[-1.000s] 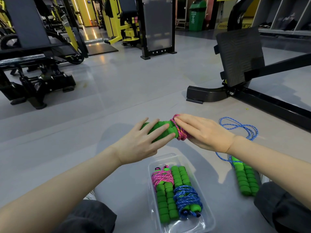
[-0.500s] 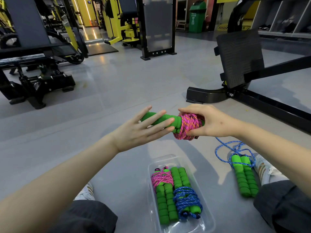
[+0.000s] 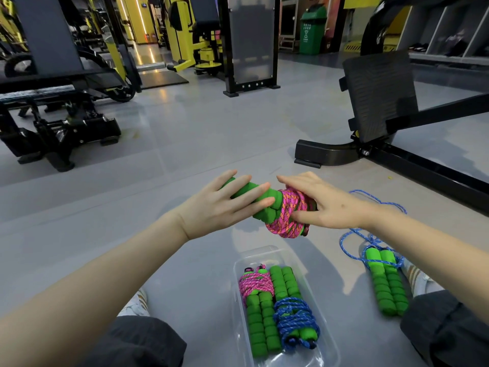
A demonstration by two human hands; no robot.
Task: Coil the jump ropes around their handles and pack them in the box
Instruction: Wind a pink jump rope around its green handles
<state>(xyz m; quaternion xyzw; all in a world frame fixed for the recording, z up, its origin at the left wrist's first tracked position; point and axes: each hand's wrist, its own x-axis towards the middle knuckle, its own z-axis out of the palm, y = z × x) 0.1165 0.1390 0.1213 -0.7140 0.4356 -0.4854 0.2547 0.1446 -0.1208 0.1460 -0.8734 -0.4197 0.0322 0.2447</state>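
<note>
A pink jump rope (image 3: 287, 215) is coiled round one end of its two green foam handles (image 3: 267, 207), held above the floor. My left hand (image 3: 225, 205) lies over the handles with straight fingers. My right hand (image 3: 330, 205) grips the pink coil, fingers on top and thumb pressing its near side. Below stands a clear plastic box (image 3: 328, 348) holding a coiled pink rope (image 3: 255, 284) and a coiled blue rope (image 3: 295, 319). A blue jump rope (image 3: 386, 284) lies uncoiled on the floor to the right.
I sit on a grey gym floor with my knees (image 3: 137, 343) either side of the box. A black machine base (image 3: 325, 152) with a footplate stands ahead on the right. Another black machine (image 3: 66, 128) stands at the left.
My right hand has shifted on the pink coil, from clasping its far end to lying over the top with the thumb in front. The left hand has stayed flat on the handles.
</note>
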